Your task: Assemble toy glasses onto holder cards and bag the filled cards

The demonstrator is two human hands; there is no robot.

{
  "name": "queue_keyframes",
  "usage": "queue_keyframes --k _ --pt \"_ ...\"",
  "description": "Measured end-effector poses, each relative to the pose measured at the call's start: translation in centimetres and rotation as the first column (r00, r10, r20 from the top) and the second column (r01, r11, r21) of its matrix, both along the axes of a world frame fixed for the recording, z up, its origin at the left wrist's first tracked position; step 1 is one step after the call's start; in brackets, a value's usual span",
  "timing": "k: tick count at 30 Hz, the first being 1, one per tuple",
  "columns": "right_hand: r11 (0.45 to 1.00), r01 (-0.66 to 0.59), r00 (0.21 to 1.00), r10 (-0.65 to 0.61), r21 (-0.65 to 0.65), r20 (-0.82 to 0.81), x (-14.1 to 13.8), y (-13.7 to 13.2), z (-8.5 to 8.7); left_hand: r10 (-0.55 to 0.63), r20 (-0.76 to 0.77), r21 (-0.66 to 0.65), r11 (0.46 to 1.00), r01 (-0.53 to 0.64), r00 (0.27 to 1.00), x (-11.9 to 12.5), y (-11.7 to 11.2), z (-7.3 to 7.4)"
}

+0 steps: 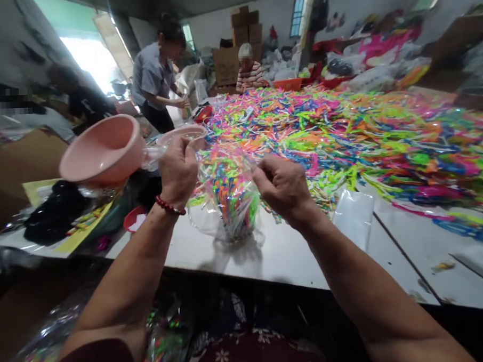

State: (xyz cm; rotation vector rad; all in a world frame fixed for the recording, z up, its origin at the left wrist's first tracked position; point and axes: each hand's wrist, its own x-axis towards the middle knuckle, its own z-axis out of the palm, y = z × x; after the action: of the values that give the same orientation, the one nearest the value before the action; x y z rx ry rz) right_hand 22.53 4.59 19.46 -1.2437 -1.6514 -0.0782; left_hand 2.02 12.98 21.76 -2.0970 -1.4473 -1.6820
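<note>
A clear plastic bag (238,213) filled with thin, brightly coloured strips hangs upright at the front of the white table. My left hand (179,165) is closed on the bag's upper left edge, a red bead bracelet on its wrist. On the other side my right hand (282,187) pinches the upper right edge with curled fingers. The bag's mouth is stretched between both hands. Behind it spreads a large heap of coloured strips (303,119). A stack of flat clear bags (353,216) lies to the right of my right hand.
A pink basin (104,149) stands at the left, with another pink basin (183,134) behind my left hand. A cardboard box (21,174) is at far left. One person (152,78) stands across the table; another in stripes (250,74) sits behind the heap.
</note>
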Motion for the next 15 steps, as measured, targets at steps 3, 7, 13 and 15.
queue_keyframes --k 3,7,13,15 --pt "0.997 -0.018 0.999 0.021 0.072 -0.031 -0.9 0.3 1.9 -0.047 0.065 0.008 0.999 0.047 0.997 -1.1 0.6 2.0" --pt "0.992 -0.129 0.992 0.129 0.007 0.002 -2.3 0.0 1.7 -0.205 0.157 -0.15 0.962 0.229 0.966 -2.7 1.0 2.0" --pt "0.946 -0.305 0.952 0.305 -0.112 -0.018 -4.8 -1.1 -1.1 -0.366 0.306 -0.448 0.759 0.472 0.879 -5.9 -0.6 0.4" --pt "0.933 -0.327 0.945 0.325 -0.153 -0.04 -5.1 -1.4 -1.4 -0.362 0.393 -0.488 0.697 0.525 0.845 -7.8 -0.9 0.4"
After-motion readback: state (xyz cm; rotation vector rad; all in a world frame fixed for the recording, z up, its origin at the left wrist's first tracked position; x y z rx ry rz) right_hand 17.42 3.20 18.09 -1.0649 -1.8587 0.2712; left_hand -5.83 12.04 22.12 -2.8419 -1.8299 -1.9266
